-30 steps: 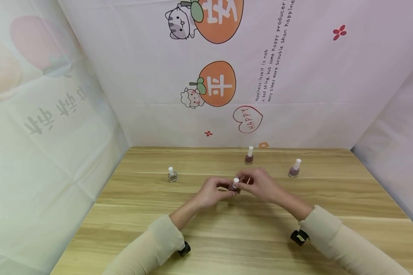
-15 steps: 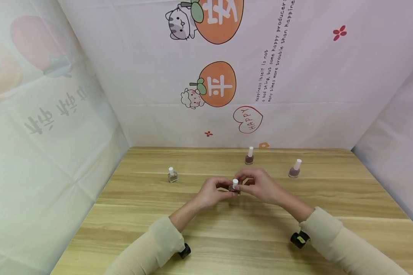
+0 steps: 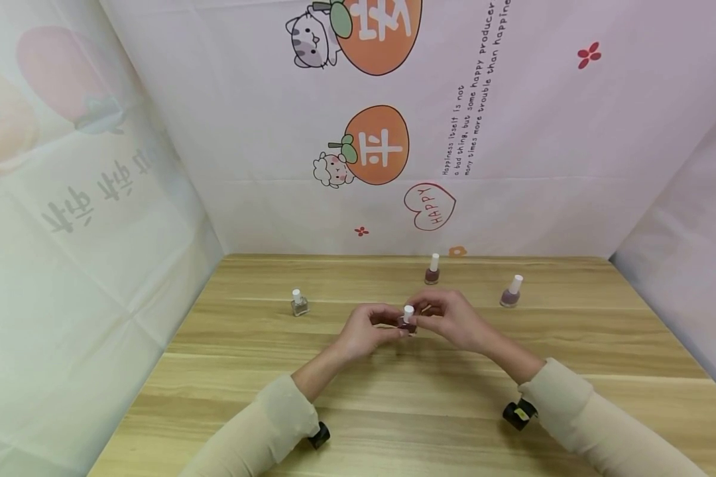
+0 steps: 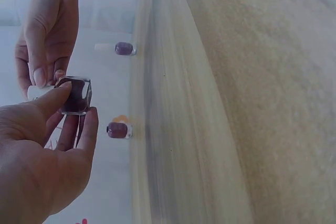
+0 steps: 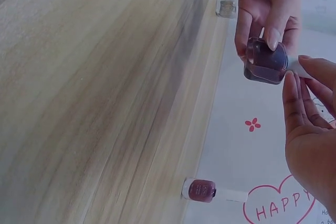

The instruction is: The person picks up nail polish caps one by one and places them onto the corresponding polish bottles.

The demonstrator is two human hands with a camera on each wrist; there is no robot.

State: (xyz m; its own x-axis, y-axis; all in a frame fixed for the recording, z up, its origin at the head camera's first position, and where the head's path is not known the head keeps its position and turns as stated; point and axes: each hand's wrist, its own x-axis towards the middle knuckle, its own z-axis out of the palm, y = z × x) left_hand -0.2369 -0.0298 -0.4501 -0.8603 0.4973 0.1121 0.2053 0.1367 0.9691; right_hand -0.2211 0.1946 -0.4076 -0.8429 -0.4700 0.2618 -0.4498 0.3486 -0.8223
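A dark purple nail polish bottle point(image 3: 407, 324) with a white cap is held above the middle of the table. My left hand point(image 3: 360, 332) pinches its glass body between thumb and fingers. My right hand point(image 3: 456, 322) pinches the white cap point(image 5: 298, 67) from the other side. The right wrist view shows the bottle lying sideways in that picture, its cap against the neck. In the left wrist view the left thumb covers part of the glass point(image 4: 77, 97), and the cap is partly hidden behind the hands.
On the wooden table point(image 3: 394, 424) stand a clear-looking nail polish bottle point(image 3: 299, 305) at left, a dark mauve one point(image 3: 432, 271) near the back edge, and a lighter purple one point(image 3: 511, 293) at right. A printed cloth point(image 3: 274, 199) hangs behind the table.
Both hands stay close to the same place on the bottle. The bottle rises slightly, and the right fingers shift a little around the cap.
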